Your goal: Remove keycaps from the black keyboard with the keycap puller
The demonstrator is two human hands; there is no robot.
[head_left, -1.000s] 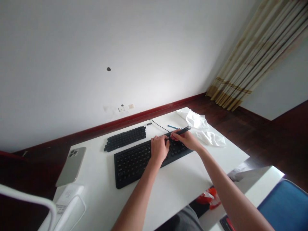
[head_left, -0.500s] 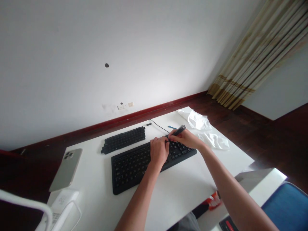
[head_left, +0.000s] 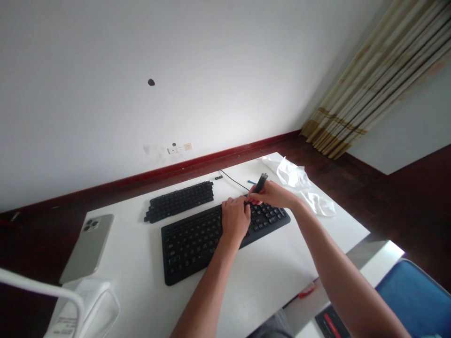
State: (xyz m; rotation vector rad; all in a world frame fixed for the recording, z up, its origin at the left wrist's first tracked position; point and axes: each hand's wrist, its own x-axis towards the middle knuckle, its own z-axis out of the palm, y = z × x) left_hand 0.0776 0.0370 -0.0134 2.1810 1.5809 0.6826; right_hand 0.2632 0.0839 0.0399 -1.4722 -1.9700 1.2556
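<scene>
A black keyboard (head_left: 192, 244) lies slantwise on the white table, its left half bare of hands. Over its upper middle edge my left hand (head_left: 234, 218) is bent, thumb and fingers on the keyboard. My right hand (head_left: 269, 193) pinches a dark pen-shaped tool (head_left: 260, 182), which leans with its upper end pointing up. The tool's lower end is hidden by my fingers, close to my left thumb at the keyboard's top edge. Behind the keyboard lies a set of black keycaps (head_left: 179, 201) in rows, with two loose keycaps (head_left: 219, 178) beside it.
A thin blue item (head_left: 251, 181) and a black cable (head_left: 232, 179) lie behind my hands. Crumpled white plastic (head_left: 294, 174) is at the right. A phone (head_left: 88, 244) and a white power strip (head_left: 79, 305) sit left. A blue seat (head_left: 412, 300) stands at lower right.
The tool in my right hand has turned more upright. Both hands stay at the keyboard's top edge. The view has shifted slightly.
</scene>
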